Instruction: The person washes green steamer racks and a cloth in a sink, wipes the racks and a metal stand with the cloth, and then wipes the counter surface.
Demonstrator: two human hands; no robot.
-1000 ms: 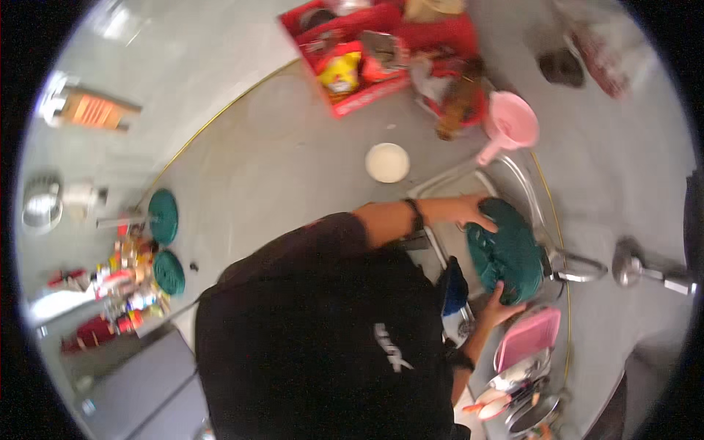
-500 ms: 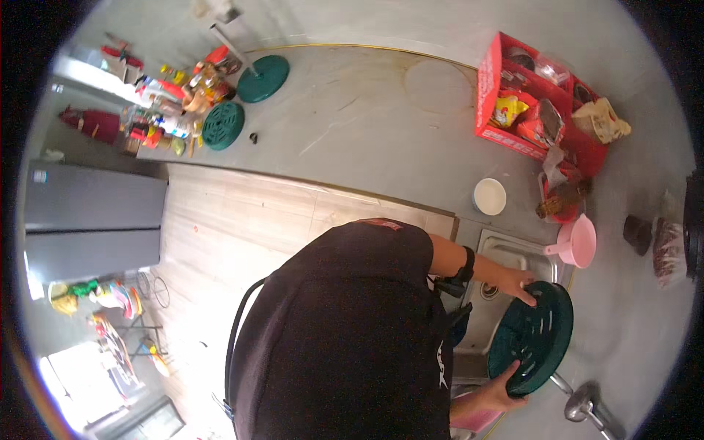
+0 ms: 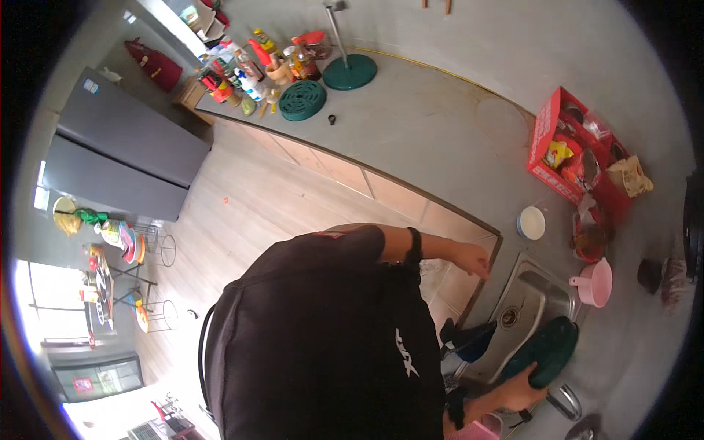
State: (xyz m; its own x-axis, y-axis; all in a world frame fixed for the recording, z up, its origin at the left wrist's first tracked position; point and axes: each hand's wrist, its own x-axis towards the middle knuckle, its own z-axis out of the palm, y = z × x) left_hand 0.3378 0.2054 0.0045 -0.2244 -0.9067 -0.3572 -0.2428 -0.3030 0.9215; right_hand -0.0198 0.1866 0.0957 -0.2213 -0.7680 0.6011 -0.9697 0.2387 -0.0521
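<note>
Over the steel sink (image 3: 524,282), my right hand (image 3: 518,389) grips a dark green round slotted tray (image 3: 550,352) by its near edge. The tray is tilted and partly inside the basin. My left hand (image 3: 471,259) is off the tray, near the counter's front edge, with its fingers curled in and nothing seen in them. A chrome faucet (image 3: 566,402) stands close beside the tray and my right hand. Beyond the sink sits a pink dipper (image 3: 595,284), and next to it a white bowl (image 3: 531,222).
On the counter (image 3: 433,139) stand a red divided box (image 3: 546,139) of packages, a green round base with a pole (image 3: 350,72), a green slotted disc (image 3: 302,100) and several bottles (image 3: 249,81). A grey refrigerator (image 3: 125,147) stands across the floor. Pink basin (image 3: 480,425) below.
My left hand has let go of the tray and drawn back toward the counter's front edge. The tray has tipped more edge-on in my right hand. The whole view has turned.
</note>
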